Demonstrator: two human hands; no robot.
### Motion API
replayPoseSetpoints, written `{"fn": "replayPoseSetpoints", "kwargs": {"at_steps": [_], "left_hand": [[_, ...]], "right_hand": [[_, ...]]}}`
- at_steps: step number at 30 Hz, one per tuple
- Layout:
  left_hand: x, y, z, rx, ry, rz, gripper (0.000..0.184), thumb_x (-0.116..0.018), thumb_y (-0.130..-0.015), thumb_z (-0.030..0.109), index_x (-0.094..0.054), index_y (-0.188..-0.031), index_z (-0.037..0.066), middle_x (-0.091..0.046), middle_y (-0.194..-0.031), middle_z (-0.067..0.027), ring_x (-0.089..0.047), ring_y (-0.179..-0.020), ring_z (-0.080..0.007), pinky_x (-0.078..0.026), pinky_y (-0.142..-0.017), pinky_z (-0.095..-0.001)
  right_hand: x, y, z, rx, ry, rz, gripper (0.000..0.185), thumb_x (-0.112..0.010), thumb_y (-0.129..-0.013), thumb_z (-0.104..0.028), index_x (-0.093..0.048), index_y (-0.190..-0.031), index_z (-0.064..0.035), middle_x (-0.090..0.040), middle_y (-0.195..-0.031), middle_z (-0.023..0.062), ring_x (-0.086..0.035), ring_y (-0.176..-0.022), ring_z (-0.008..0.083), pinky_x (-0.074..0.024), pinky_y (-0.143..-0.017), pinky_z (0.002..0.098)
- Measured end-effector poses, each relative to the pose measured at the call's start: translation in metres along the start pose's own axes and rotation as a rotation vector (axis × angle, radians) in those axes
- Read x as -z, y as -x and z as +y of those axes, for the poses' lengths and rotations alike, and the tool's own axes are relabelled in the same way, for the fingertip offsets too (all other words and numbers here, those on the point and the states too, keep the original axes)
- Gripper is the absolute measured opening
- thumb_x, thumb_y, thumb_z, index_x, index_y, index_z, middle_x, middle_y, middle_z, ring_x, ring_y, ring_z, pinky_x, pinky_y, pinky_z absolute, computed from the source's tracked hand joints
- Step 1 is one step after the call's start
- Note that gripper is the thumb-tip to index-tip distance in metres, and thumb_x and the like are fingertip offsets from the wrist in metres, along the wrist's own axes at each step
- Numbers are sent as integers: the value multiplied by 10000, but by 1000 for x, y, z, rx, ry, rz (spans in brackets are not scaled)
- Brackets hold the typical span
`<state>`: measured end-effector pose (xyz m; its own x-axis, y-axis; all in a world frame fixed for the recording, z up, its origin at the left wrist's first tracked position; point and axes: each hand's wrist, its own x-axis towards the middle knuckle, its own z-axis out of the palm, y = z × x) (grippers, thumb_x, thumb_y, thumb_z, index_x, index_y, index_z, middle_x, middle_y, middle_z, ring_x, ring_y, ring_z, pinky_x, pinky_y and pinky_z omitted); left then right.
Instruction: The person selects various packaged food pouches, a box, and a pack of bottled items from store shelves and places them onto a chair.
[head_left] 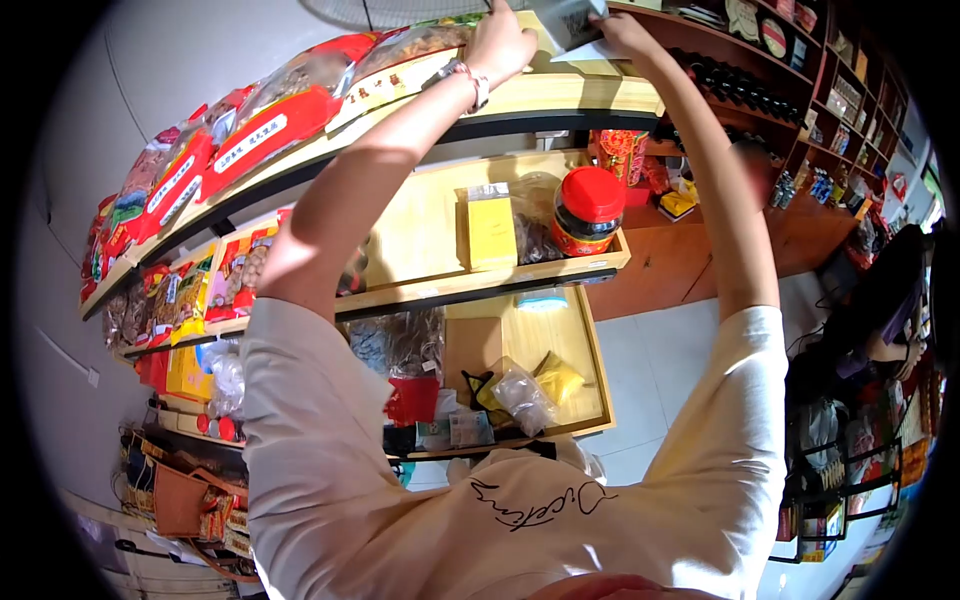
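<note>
Both my arms reach up to the top wooden shelf (600, 92). My left hand (503, 47) is over that shelf, beside a bag of brown dried food (415, 48). Its fingers look curled, partly cut off by the frame's upper edge; whatever they hold cannot be made out. To the right, my right hand (627, 38) is closed on the edge of a flat grey-and-white sheet-like packet (572, 24). This packet hangs over the right end of the shelf, its upper part out of view.
Red bags of dried goods (270, 140) line the shelf's left side. Below, a middle shelf holds a yellow box (491, 232) and a red-lidded jar (590, 210). Clear plastic packets (523, 398) lie lower down. A brown cabinet (650, 265) stands at right.
</note>
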<state>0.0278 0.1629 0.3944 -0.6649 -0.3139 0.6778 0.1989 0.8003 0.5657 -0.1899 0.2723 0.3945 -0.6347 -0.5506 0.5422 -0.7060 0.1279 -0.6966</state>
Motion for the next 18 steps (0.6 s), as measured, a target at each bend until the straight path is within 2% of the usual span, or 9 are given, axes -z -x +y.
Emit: {"fn": "replayPoseSetpoints", "kwargs": {"at_steps": [2, 3, 4, 6, 7, 11, 14, 15, 18], "left_hand": [[-21, -12, -23, -206, -535, 133, 554, -531, -853, 247, -343, -1286, -44, -554, -1031, -221, -611, -853, -275, -509, -620, -354], [-19, -5, -7, -222, -611, 34, 641, -525, -858, 239, -246, -1330, -93, -513, -1124, -240, -582, -934, -307, -514, -733, -370], [-30, -10, -19, -285, -598, 47, 587, -489, -879, 319, -328, -1306, -50, -516, -1158, -206, -567, -992, -312, -496, -786, -391], [-37, -8, -31, -472, -760, -7, 515, -441, -889, 408, -466, -1237, 29, -537, -1166, -155, -560, -1020, -288, -465, -837, -402], [-37, -4, -25, -401, -790, -88, 482, -380, -891, 484, -618, -1070, 105, -591, -1088, -112, -564, -1012, -262, -446, -849, -399], [-38, -3, -26, -481, -878, -93, 497, -357, -892, 497, -696, -857, 135, -654, -869, -101, -596, -937, -263, -470, -787, -396], [-36, -1, -18, -357, -850, -197, 501, -353, -889, 505, -694, -855, 141, -656, -804, -124, -623, -830, -294, -486, -744, -413], [-38, -2, -22, -389, -830, -152, 496, -348, -888, 511, -696, -852, 159, -653, -780, -145, -628, -770, -319, -495, -716, -420], [-39, 2, -22, -369, -816, -116, 529, -344, -885, 499, -685, -734, 124, -661, -746, -112, -639, -749, -279, -488, -689, -400]], "right_hand": [[-4, 31, -24, -132, -23, 10, 349, -528, -855, -273, -580, -877, 72, -567, -639, 90, -560, -596, 171, -445, -546, 325], [-8, 36, -22, -71, -52, 27, 330, -518, -802, -216, -580, -935, 80, -600, -747, 144, -597, -657, 226, -482, -568, 348], [-13, 39, -16, -7, -77, 43, 354, -509, -750, -159, -579, -994, 87, -633, -854, 199, -633, -719, 281, -519, -590, 372], [-17, 21, -9, -169, 429, 174, 575, -569, -720, -217, -443, -1161, 130, -563, -1101, 274, -588, -997, 352, -489, -812, 347], [-20, 12, 3, -162, 485, 156, 578, -574, -722, -217, -438, -1182, 105, -560, -1114, 268, -573, -1032, 334, -481, -829, 351], [-34, 5, 16, -234, 642, 143, 554, -581, -736, -222, -453, -1229, -3, -551, -1157, 235, -537, -1105, 294, -451, -880, 376], [-32, 27, 3, -82, 780, 302, 519, -574, -760, -242, -472, -1242, -78, -548, -1175, 219, -520, -1131, 284, -443, -895, 398], [-33, 20, 14, 27, 840, 370, 548, -669, -675, -266, -498, -1183, -153, -493, -1195, 184, -536, -1018, 425, -466, -841, 433], [-27, 26, 8, 230, 768, 338, 328, -614, -737, -360, -666, -948, -114, -649, -908, 133, -618, -843, 331, -494, -774, 405]]}}
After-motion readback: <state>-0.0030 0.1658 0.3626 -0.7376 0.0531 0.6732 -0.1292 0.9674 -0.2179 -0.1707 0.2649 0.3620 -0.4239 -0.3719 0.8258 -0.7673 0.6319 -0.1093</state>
